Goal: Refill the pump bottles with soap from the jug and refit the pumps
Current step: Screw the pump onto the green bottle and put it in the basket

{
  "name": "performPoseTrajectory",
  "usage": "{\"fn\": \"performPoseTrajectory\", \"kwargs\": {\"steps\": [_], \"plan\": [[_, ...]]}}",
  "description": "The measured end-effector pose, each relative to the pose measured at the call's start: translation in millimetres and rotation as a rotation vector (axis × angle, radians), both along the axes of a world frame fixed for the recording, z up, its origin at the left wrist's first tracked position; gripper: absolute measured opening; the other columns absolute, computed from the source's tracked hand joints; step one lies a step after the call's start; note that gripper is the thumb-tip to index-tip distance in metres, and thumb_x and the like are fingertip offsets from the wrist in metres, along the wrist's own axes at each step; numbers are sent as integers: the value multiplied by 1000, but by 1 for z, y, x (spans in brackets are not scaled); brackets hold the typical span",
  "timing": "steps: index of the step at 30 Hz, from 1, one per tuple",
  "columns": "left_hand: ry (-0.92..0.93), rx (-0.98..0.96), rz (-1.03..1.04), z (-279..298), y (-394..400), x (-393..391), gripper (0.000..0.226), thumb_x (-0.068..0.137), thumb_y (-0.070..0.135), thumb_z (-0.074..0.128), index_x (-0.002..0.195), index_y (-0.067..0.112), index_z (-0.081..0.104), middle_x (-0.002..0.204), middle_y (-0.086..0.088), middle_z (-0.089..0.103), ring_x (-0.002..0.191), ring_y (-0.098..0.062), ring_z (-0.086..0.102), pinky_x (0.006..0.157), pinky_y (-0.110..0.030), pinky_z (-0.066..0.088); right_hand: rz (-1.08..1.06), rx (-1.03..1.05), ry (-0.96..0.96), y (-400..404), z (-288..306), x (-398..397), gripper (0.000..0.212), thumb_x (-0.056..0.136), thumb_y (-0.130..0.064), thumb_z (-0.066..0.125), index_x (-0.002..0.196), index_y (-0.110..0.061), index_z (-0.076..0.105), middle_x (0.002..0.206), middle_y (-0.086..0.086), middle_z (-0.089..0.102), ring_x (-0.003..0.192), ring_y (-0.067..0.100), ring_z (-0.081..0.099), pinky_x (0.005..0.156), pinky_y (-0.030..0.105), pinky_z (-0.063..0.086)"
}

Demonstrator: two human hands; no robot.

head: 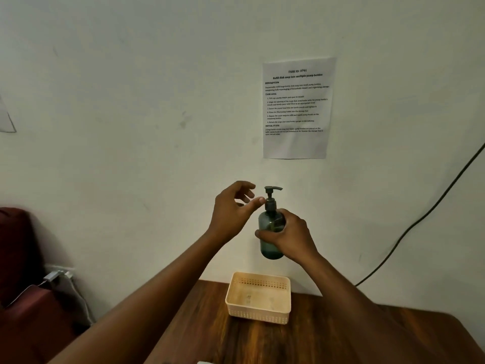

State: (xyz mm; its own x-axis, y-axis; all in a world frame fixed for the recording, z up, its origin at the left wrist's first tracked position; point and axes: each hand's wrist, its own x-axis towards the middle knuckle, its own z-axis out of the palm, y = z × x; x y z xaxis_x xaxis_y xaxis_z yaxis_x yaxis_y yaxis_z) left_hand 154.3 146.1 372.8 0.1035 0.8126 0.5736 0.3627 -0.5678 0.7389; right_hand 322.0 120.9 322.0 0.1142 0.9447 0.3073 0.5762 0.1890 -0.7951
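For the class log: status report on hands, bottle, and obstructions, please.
Right hand grips pump bottle in mid-air. Left hand open, thumb at pump collar. Basket on table below; nothing in the way.

Basket (258, 298) on table (341, 337) by wall, pump bottle (270, 232) above it

Plain off-white painted wall (157, 101) fills most of the view, scuffed with a few faint marks. A printed white paper sheet (298, 109) is stuck to it, up above the hands. A thin black cable (420, 219) runs diagonally down the wall off to the right of them. Below sits the dark brown wood-grain bench (328, 337). Far left there's a dark red upholstered seat (21, 271) with a white charger plug and cord (56, 277) beside it. Lighting's dim and a bit greenish.
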Motion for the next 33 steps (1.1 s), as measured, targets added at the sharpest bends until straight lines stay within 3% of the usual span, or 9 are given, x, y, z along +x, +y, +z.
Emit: {"fn": "performPoseTrajectory", "kwargs": {"steps": [4, 11, 14, 18, 22, 25, 28, 31, 33], "plan": [[-7, -217, -166, 6, 2, 4, 30, 82, 34, 86, 107, 21, 77, 97, 4, 77, 96, -16, 71, 82, -23, 52, -1, 8, 6, 1, 4, 0, 63, 70, -51, 85, 122, -28, 59, 113, -8, 65, 101, 16, 65, 83, 29, 57], [-43, -214, -128, 16, 9, 19, 30, 75, 33, 91, 92, 12, 78, 87, -2, 78, 86, -18, 76, 79, -28, 59, -7, 26, -19, 1, 13, -5, 69, 71, -51, 84, 129, -27, 57, 114, -10, 62, 102, 15, 63, 83, 27, 53], [-25, -209, -147, 21, 8, 19, 21, 78, 24, 90, 92, 11, 81, 83, 2, 78, 83, -9, 73, 76, -18, 52, -5, 29, -15, 1, 15, -4, 66, 70, -51, 84, 126, -27, 58, 113, -10, 63, 101, 15, 64, 84, 30, 56], [27, -251, -245, 22, 8, 12, 19, 89, 13, 79, 107, 10, 81, 105, 0, 80, 103, -5, 71, 86, -14, 45, 10, 16, -25, 0, 15, 1, 59, 68, -52, 83, 117, -30, 58, 109, -9, 64, 96, 14, 64, 83, 33, 59], [62, -331, -347, 28, 8, 8, 20, 97, 11, 70, 115, 10, 79, 119, 6, 77, 115, 1, 66, 90, -11, 42, 18, 26, -20, -3, 16, 2, 61, 69, -53, 83, 120, -29, 58, 109, -10, 64, 98, 14, 63, 85, 35, 58], [59, -314, -360, 31, 8, 7, 21, 94, 18, 75, 114, 16, 79, 116, 5, 77, 117, -6, 66, 97, -21, 46, 12, 36, -9, -4, 20, 2, 60, 71, -51, 82, 121, -27, 59, 111, -9, 65, 100, 15, 64, 86, 34, 58], [-27, -224, -249, 28, 6, 11, 20, 82, 27, 86, 98, 18, 79, 97, 7, 76, 106, -18, 68, 97, -33, 51, 3, 44, -17, -5, 24, 2, 63, 69, -53, 82, 122, -29, 59, 112, -10, 64, 101, 15, 65, 86, 34, 58], [-64, -176, -190, 28, 4, 20, 19, 76, 23, 90, 87, 16, 77, 87, 4, 74, 90, -13, 71, 80, -18, 52, -2, 44, -29, -6, 26, 0, 67, 71, -50, 83, 129, -27, 57, 115, -10, 63, 103, 16, 64, 87, 32, 57], [-57, -201, -247, 32, 2, 21, 16, 82, 13, 85, 97, 12, 79, 94, 6, 77, 89, 1, 72, 74, -7, 50, 5, 43, -8, -7, 28, 0, 65, 71, -49, 84, 126, -27, 58, 114, -9, 63, 103, 16, 64, 85, 30, 56]]}}
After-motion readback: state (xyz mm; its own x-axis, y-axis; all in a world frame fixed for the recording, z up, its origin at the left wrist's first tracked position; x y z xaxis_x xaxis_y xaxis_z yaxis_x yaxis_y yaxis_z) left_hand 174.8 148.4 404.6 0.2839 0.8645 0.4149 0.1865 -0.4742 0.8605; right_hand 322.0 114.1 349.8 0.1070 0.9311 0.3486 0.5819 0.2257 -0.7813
